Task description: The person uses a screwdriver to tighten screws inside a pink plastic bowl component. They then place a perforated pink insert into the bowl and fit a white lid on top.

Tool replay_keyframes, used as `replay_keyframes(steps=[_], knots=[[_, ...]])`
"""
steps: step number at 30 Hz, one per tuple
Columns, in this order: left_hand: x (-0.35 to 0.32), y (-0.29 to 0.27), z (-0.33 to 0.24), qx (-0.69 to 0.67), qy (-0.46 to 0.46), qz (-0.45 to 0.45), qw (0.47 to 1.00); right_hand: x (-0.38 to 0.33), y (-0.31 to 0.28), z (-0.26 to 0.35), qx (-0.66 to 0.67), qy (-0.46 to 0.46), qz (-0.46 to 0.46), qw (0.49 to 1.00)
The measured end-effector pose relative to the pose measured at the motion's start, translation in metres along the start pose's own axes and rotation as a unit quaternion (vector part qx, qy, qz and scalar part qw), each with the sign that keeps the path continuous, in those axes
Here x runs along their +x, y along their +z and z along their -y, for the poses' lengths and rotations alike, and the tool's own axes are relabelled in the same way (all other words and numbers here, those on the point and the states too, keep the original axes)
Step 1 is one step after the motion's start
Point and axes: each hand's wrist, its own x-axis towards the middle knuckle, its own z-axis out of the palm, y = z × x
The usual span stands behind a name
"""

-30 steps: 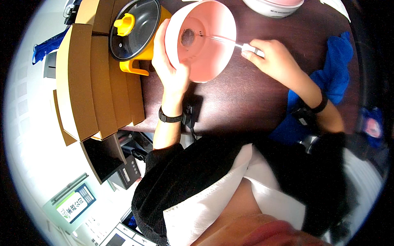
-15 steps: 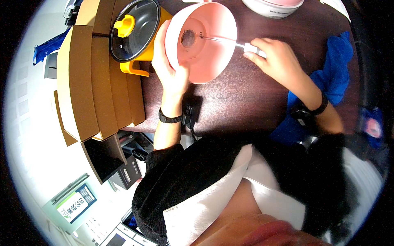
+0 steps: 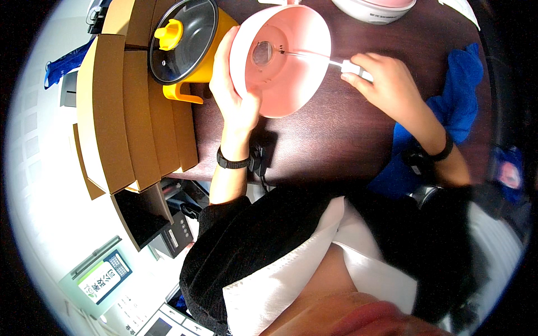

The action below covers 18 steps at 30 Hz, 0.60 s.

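Tilting between curled hands (image 3: 234, 105) (image 3: 388, 83): pink bowl (image 3: 302, 78) gripped by left, slim tool (image 3: 348, 66) by right.

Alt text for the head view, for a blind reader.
The left hand holds a pink bowl, inside showing, while the right hand points a slim white-handled tool into it. A lidded yellow pot is at left.

Green-and-white sign (image 3: 105, 276), lower left: bears large dark characters. Pale panel (image 3: 124, 315) below: smaller characters. White-and-pink vessel (image 3: 370, 12), upper right: dark print, too small to read.
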Motion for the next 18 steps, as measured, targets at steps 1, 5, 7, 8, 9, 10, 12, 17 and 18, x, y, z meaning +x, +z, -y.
replay_keyframes(steps=[1,5,7,8,9,10,12,17,18], knots=[[0.0002,0.0002,-0.0007,-0.002,-0.002,0.0,1.0,-0.0004,0.0,-0.0002,0.001,0.001,-0.001,1.0],[0.0001,0.0,-0.0019,0.005,-0.004,-0.003,1.0,0.0001,-0.0006,0.0002,0.007,-0.003,-0.005,1.0],[0.0006,0.0005,-0.0024,0.006,-0.003,-0.002,1.0,0.0004,-0.0012,0.0005,0.009,-0.002,-0.003,1.0],[0.0006,0.0004,-0.0025,0.006,-0.003,-0.003,1.0,0.0006,-0.001,0.0008,0.005,0.001,-0.002,1.0],[0.0006,0.0006,-0.0027,0.005,-0.002,-0.004,1.0,0.0006,-0.0008,0.0012,0.001,0.005,0.0,1.0],[0.0006,0.0007,-0.0029,0.004,-0.002,-0.005,1.0,0.0007,-0.0007,0.0016,-0.003,0.008,0.001,1.0],[0.0007,0.0004,-0.0036,0.004,-0.009,-0.003,1.0,0.0011,-0.0012,0.0022,-0.002,0.004,-0.002,1.0],[0.0014,-0.0006,-0.0038,0.002,-0.009,0.003,1.0,0.0041,-0.0003,-0.003,-0.006,-0.019,-0.001,1.0],[0.0013,-0.0009,-0.0037,-0.003,-0.012,0.006,1.0,0.0065,-0.0021,-0.0045,-0.011,-0.019,0.007,1.0]])
